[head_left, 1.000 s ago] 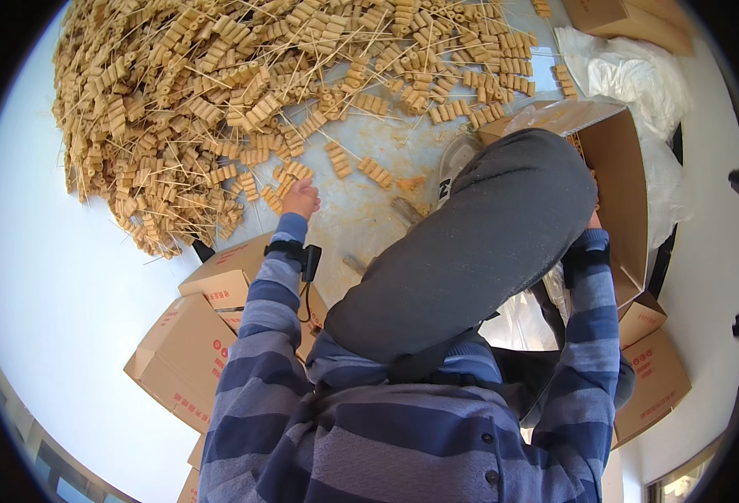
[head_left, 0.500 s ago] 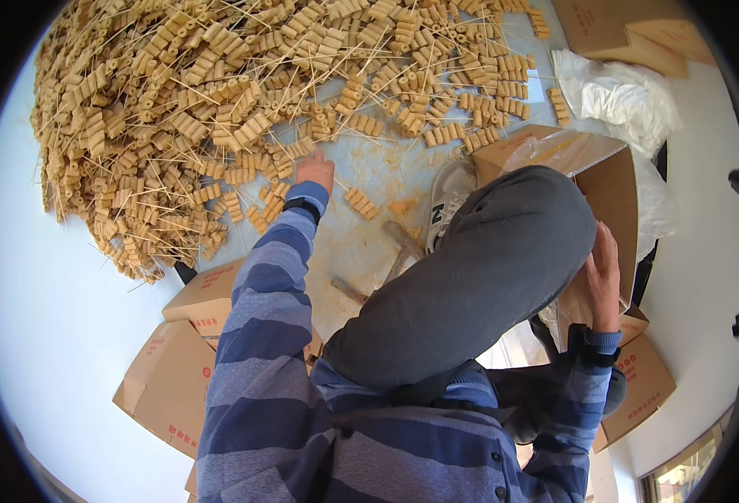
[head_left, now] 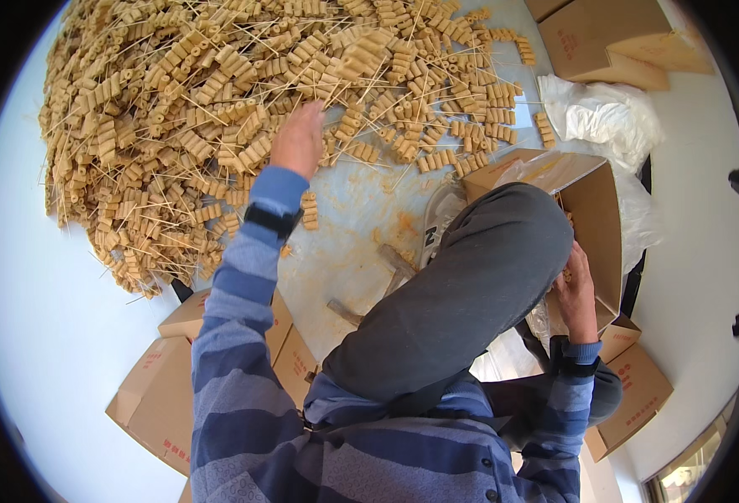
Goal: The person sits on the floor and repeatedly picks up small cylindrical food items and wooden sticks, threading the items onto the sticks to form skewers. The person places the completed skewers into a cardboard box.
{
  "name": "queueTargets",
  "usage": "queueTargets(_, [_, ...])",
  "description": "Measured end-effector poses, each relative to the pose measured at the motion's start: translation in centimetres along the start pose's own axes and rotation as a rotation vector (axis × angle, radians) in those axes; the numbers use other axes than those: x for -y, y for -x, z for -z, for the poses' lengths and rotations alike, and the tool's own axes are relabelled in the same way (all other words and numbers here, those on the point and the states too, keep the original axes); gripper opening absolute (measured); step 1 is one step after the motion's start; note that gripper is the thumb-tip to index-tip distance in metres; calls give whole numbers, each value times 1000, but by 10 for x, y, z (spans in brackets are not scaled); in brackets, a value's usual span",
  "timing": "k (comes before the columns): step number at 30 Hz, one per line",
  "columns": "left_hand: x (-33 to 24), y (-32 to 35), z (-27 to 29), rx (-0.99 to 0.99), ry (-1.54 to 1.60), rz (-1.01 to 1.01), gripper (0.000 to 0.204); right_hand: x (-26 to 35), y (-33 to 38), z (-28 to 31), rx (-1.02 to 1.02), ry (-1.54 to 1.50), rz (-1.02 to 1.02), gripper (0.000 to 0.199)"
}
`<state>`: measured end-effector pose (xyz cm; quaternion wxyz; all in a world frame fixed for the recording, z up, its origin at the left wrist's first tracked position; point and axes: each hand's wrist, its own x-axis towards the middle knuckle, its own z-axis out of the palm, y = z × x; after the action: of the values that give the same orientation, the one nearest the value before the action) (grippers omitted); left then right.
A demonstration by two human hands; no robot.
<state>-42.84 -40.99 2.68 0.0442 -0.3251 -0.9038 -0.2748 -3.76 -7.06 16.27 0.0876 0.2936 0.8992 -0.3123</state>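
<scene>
A large heap of tan skewered food pieces [head_left: 193, 109] on thin sticks covers a pale blue sheet [head_left: 361, 226]. My left hand [head_left: 300, 138] reaches out over the near edge of the heap, fingers down among the skewers; whether it grips any is hidden. My right hand [head_left: 577, 289] rests at the rim of an open brown cardboard box [head_left: 591, 218] lined with clear plastic, beside my raised grey-trousered knee [head_left: 478, 277]. Its fingers touch small tan pieces at the box's edge. Both sleeves are blue and grey striped.
Flattened brown cartons [head_left: 168, 386] lie at lower left and more boxes [head_left: 637, 394] at lower right. A crumpled clear plastic bag [head_left: 604, 113] and another carton [head_left: 604, 38] sit at upper right. A sandal [head_left: 436, 235] lies near the knee.
My left hand has stretched further forward, from loose pieces on the sheet up into the heap. My right hand has dropped from the box's top edge to its near rim.
</scene>
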Motion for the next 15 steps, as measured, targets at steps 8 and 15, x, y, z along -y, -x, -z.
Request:
queueTargets(8, [107,-96,-39,210,-166,650,40,-5,32,12,-16,-15,-157,42])
queueTargets(15, [117,-61,-46,523,367,1025,31,-18,41,0,49,-52,-150,39])
